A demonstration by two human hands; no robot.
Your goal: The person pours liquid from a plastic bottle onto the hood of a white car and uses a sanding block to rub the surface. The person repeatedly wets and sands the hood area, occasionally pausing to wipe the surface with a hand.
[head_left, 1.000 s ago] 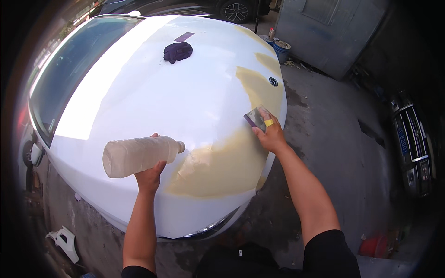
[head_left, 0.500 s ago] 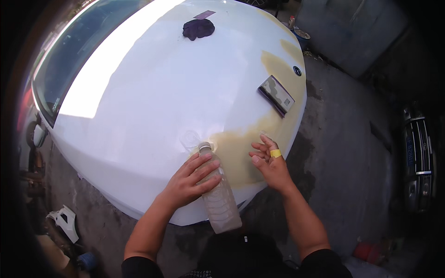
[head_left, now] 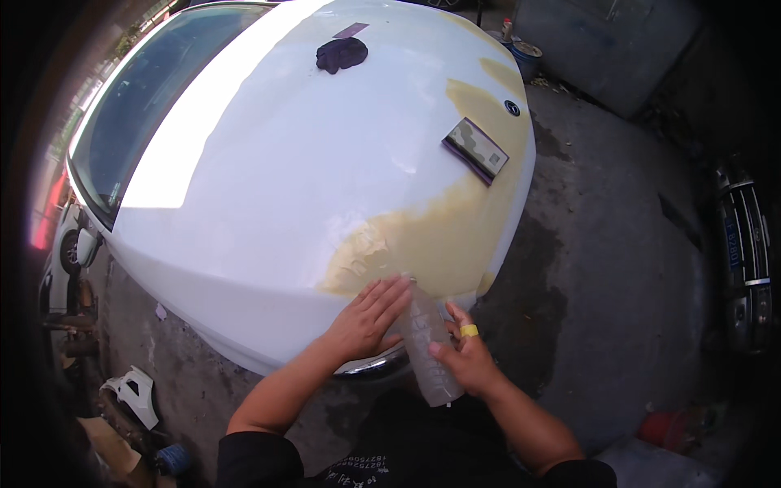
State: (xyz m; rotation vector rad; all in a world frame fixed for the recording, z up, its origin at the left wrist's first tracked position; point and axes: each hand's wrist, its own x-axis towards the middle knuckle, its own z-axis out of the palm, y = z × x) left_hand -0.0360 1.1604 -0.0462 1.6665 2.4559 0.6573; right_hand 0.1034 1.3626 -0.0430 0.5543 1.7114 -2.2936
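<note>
A translucent plastic bottle (head_left: 427,346) with cloudy contents leans in front of me at the near edge of a white car hood (head_left: 277,163). Around its lower body the fingers and thumb of my right hand (head_left: 468,358) are closed, with a yellow band on one finger. My left hand (head_left: 370,321) lies along the bottle's left side, fingers stretched out, the tips by its neck. They partly hide the bottle's top. Just beyond is a tan, sanded-looking patch (head_left: 439,244), with a wet, rippled spot (head_left: 362,248) at its left part.
A camouflage-patterned pad (head_left: 476,150) rests on the hood, beyond it a dark cloth lump (head_left: 342,55) and a small purple sheet (head_left: 351,31). A detached bumper (head_left: 742,252) stands at right. A white panel piece (head_left: 134,394) and blue container (head_left: 172,459) lie on the floor at left.
The bottle has moved right and closer to me. My right hand has taken hold of its lower body, while my left hand's fingers have straightened. The wet spot on the hood is now uncovered.
</note>
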